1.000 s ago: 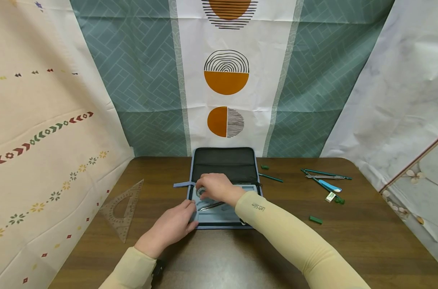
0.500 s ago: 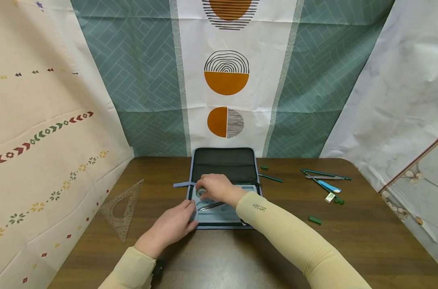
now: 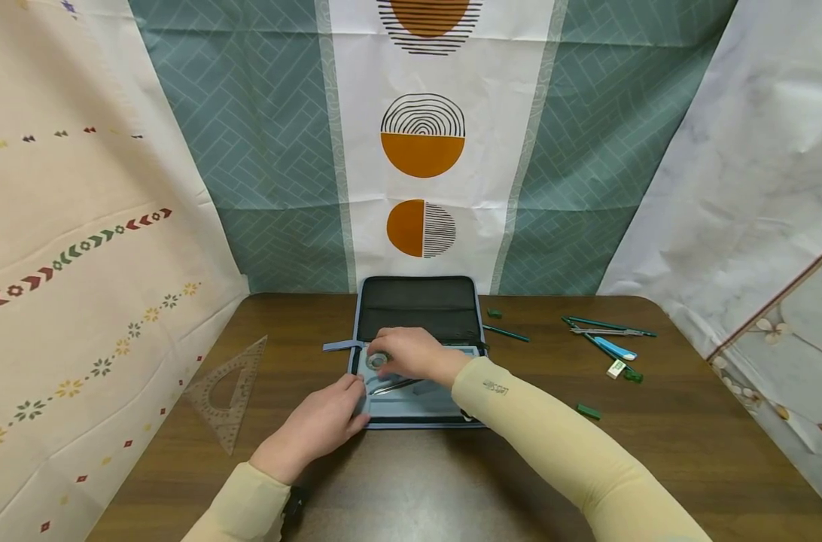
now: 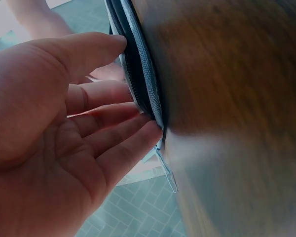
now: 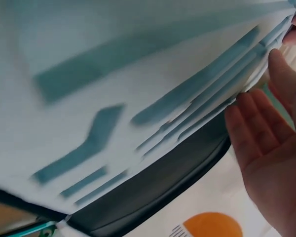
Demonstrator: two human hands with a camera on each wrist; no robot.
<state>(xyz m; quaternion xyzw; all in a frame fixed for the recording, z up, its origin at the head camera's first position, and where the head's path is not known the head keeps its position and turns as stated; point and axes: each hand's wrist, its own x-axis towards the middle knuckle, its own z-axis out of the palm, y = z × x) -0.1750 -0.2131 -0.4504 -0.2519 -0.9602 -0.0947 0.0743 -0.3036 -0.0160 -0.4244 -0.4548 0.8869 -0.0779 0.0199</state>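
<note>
A zip case (image 3: 416, 301) with a black lid lies open on the table, a pale blue moulded tray (image 3: 418, 407) inside. My right hand (image 3: 411, 352) is over the tray's left part, its thumb and fingers pinching a small round grey disc (image 3: 377, 361); the right wrist view hides that disc. A slender silver tool (image 3: 394, 387) lies in the tray below this hand. My left hand (image 3: 326, 418) rests at the front left corner of the case. Seen from the left wrist, its thumb and fairly straight fingers touch the zipped edge (image 4: 147, 74).
A clear set square (image 3: 228, 395) lies left. Right of the case are a green pencil (image 3: 506, 333), a small green piece (image 3: 494, 313), a silver compass (image 3: 607, 331), a blue-and-white tool (image 3: 616, 348), a white eraser (image 3: 616, 369) and a green block (image 3: 589, 412).
My right forearm has shifted slightly to the right, and more of the round disc shows. The left hand stays at the case corner. The whole head view has drifted a little.
</note>
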